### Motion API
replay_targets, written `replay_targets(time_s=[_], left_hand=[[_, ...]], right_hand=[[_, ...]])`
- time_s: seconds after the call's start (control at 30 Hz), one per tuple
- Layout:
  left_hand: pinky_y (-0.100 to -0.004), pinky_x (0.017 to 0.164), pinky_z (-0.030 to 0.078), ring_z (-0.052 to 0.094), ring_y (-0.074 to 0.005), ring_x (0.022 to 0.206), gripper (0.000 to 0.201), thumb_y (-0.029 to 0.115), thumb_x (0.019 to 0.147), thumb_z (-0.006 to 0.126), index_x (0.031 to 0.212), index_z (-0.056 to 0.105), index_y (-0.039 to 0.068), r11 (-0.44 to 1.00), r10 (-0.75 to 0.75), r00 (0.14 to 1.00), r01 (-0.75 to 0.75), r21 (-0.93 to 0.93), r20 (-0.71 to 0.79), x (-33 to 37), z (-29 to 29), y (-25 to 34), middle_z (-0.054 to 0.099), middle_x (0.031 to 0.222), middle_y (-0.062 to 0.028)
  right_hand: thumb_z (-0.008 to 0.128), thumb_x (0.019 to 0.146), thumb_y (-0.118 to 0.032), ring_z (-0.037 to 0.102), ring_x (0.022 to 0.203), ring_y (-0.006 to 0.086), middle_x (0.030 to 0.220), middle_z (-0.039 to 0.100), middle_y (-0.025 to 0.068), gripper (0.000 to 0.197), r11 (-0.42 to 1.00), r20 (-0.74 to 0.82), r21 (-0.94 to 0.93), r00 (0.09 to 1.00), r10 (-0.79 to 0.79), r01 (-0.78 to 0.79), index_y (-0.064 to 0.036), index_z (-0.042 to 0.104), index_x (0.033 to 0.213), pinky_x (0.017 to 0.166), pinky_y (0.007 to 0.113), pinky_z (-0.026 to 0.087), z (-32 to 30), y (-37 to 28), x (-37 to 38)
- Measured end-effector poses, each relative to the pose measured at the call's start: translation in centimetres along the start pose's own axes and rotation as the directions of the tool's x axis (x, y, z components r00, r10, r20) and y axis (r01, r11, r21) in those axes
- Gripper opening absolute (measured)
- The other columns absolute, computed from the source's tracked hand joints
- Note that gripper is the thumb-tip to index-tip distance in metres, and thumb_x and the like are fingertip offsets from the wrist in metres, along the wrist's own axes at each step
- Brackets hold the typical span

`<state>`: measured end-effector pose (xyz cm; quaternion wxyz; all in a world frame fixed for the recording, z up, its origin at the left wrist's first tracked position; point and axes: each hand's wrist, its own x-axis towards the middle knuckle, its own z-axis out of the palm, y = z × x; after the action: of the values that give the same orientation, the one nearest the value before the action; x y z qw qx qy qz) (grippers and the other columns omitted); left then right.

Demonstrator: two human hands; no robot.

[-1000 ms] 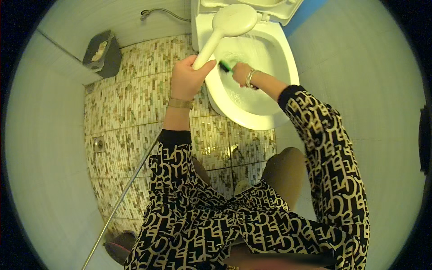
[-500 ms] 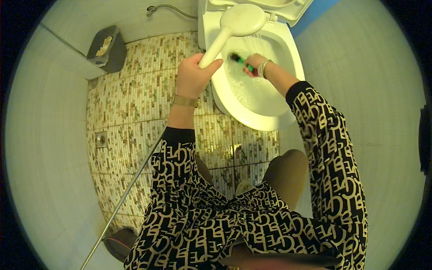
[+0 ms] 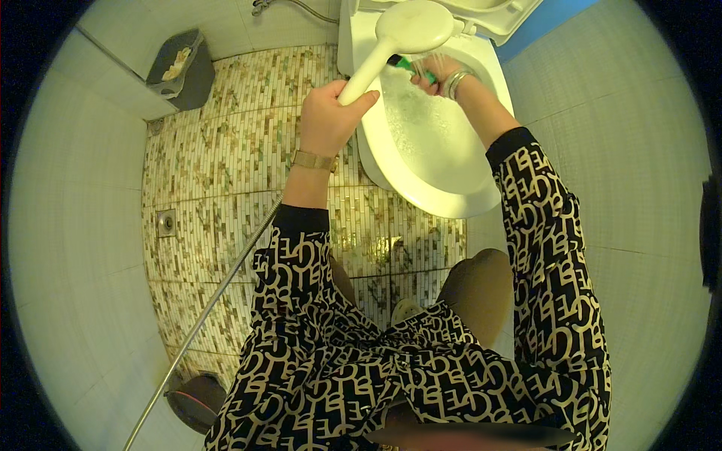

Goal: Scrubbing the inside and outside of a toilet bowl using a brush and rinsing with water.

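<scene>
My left hand (image 3: 329,120) is closed round the handle of a white shower head (image 3: 415,28), held over the left rim of the toilet bowl (image 3: 444,204). Water sprays from the head into the bowl. Inside the bowl, near its back, my right hand (image 3: 438,75) grips a green brush (image 3: 404,63) with dark bristles. The bristle end lies close to the bowl's left inner wall, partly behind the shower head's neck. Frothy water covers part of the bowl's inside.
A grey bin (image 3: 183,71) with crumpled paper stands at the far left. A metal shower hose (image 3: 218,297) runs along my left side, past a floor drain (image 3: 167,222). At the lower left sits a dark round container (image 3: 197,402). A tiled wall (image 3: 602,165) rises close on the right.
My right hand and the brush have moved toward the back of the bowl. The shower head has shifted slightly right and farther away. More froth shows in the bowl.
</scene>
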<state>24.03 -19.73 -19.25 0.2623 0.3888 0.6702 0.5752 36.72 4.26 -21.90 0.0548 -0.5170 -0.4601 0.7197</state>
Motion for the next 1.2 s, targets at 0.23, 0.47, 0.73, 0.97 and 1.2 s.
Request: replay_targets(time_s=[0.23,0.47,0.73,0.97,1.2], left_hand=[[-0.027,0.045,0.039,0.051,-0.0093,0.047,0.031,0.032,0.071,0.074,0.072,0.067,0.002,1.0,-0.002,1.0,0.001,-0.022,-0.005,0.0,0.1,-0.3,0.059,0.056,-0.002],[-0.0277,0.044,0.038,0.05,-0.0101,0.046,0.032,0.033,0.071,0.074,0.067,0.064,0.003,0.999,0.036,0.999,-0.036,-0.015,-0.013,0.4,0.8,-1.6,0.056,0.054,-0.0025],[-0.0304,0.046,0.041,0.055,-0.0149,0.048,0.032,0.034,0.07,0.073,0.073,0.068,0.003,0.997,0.074,0.997,-0.075,-0.024,-0.036,0.6,1.7,-0.3,0.059,0.055,-0.0054],[-0.0317,0.045,0.04,0.052,-0.0156,0.046,0.034,0.036,0.069,0.074,0.069,0.066,0.003,0.997,0.029,0.999,-0.026,0.076,-0.043,0.4,-0.3,-1.8,0.058,0.055,-0.006],[-0.0322,0.045,0.04,0.052,-0.017,0.046,0.036,0.036,0.068,0.074,0.066,0.064,0.002,0.992,0.104,0.994,-0.106,-0.073,-0.034,1.2,2.2,-1.7,0.057,0.054,-0.0071]], right_hand=[[0.057,0.076,-0.008,0.067,0.067,0.0294,0.068,0.064,0.0234,0.022,-0.068,0.093,-0.994,0.995,-0.038,0.091,0.0104,0.064,0.067,0.063,0.039,0.052,4.0,6.6,-6.8],[0.055,0.079,-0.006,0.067,0.087,0.0271,0.094,0.067,0.0208,0.023,-0.655,-0.07,-0.753,0.981,0.183,0.068,0.0035,0.066,0.096,0.069,0.04,0.054,1.3,6.4,-9.9],[0.052,0.08,-0.007,0.067,0.08,0.0298,0.088,0.068,0.0165,0.02,-0.489,0.031,-0.872,0.998,-0.063,-0.004,0.0019,0.066,0.091,0.067,0.04,0.054,-2.7,8.2,-2.2],[0.051,0.082,-0.007,0.068,0.079,0.0283,0.086,0.068,0.0145,0.018,-0.765,0.01,-0.625,0.982,0.189,0.154,-0.0024,0.068,0.087,0.068,0.037,0.053,0.7,6.0,-9.7],[0.053,0.083,-0.007,0.066,0.09,0.0267,0.094,0.068,0.0125,0.018,-0.733,0.075,-0.679,0.99,-0.122,-0.039,-0.0071,0.065,0.096,0.072,0.037,0.053,-4.6,6.6,-1.4]])
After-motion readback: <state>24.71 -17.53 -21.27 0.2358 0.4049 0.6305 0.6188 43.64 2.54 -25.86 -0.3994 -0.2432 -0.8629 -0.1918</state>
